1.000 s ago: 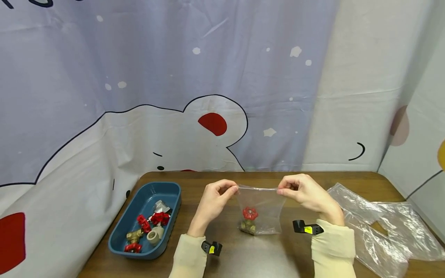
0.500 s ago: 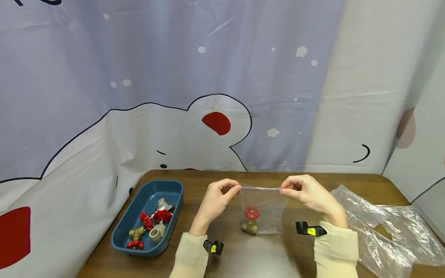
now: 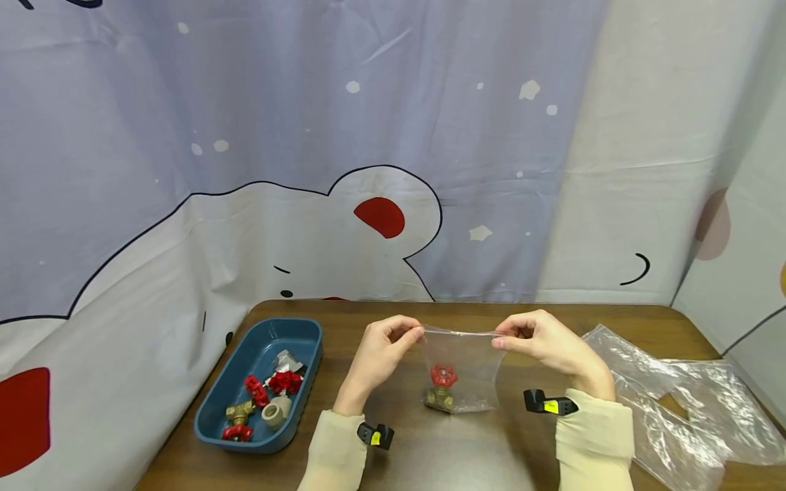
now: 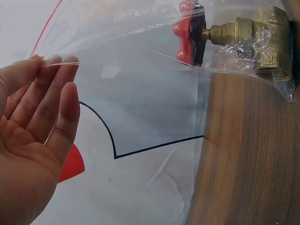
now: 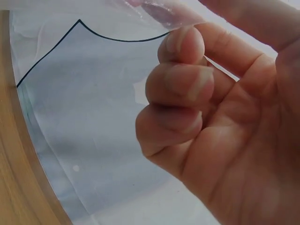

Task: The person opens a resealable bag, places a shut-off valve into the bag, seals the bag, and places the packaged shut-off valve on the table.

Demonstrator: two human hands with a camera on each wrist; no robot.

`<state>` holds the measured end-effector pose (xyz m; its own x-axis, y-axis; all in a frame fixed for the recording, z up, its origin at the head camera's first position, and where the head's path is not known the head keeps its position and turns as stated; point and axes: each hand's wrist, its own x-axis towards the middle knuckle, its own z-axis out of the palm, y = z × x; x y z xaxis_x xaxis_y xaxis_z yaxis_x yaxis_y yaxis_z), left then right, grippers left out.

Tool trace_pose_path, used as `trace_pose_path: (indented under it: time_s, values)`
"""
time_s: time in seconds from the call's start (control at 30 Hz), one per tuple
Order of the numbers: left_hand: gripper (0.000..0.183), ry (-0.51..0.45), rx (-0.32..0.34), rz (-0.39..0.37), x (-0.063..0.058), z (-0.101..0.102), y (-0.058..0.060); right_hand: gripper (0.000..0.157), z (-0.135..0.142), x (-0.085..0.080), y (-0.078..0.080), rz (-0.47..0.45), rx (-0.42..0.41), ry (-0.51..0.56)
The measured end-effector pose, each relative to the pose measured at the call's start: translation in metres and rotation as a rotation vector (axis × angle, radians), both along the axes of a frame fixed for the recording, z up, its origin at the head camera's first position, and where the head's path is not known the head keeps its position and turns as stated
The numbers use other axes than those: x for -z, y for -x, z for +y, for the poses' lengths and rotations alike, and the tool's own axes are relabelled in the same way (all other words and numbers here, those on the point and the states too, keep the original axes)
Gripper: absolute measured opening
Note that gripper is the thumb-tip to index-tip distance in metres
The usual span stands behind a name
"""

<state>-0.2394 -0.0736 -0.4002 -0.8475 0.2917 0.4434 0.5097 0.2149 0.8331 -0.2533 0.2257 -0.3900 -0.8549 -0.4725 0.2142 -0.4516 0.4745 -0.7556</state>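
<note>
A clear plastic zip bag (image 3: 475, 372) hangs upright between the two hands, its top edge stretched taut. Inside, at the lower left corner, sits a brass gate valve (image 3: 439, 395) with a red handwheel; the left wrist view shows the valve (image 4: 272, 44) close up through the film. My left hand (image 3: 382, 351) pinches the bag's upper left corner between thumb and forefinger, the other fingers loosely bent. At the upper right corner my right hand (image 3: 540, 341) pinches the film, and in the right wrist view its remaining fingers (image 5: 180, 84) are curled in.
A blue tray (image 3: 205, 423) stands at the left with red-handled valves (image 3: 237, 432), a pale pipe fitting (image 3: 276, 412) and a silvery piece (image 3: 286, 361). Several clear plastic bags (image 3: 724, 402) lie flat at the right. A printed curtain (image 3: 491, 170) hangs behind the wooden table (image 3: 467, 457).
The right hand's thumb and forefinger have shifted slightly at the bag's upper right corner. Both hands keep their hold, and the head view has swayed a little.
</note>
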Motion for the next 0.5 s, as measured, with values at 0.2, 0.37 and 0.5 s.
trace_pose_path:
  time_s: [0.2,0.37,0.5]
  values:
    - [0.007,-0.011,-0.016,-0.017,0.0012,0.0000,-0.0002,0.013,0.0020,0.0017,0.0008,-0.013,-0.017,-0.029]
    - [0.008,-0.009,-0.010,-0.016,0.0011,0.0001,0.0002,0.014,0.0042,0.0030,0.0006,-0.026,-0.011,-0.012]
    - [0.008,-0.001,-0.018,-0.011,0.0008,0.0006,0.0000,0.013,0.0039,0.0035,0.0001,-0.043,-0.016,0.014]
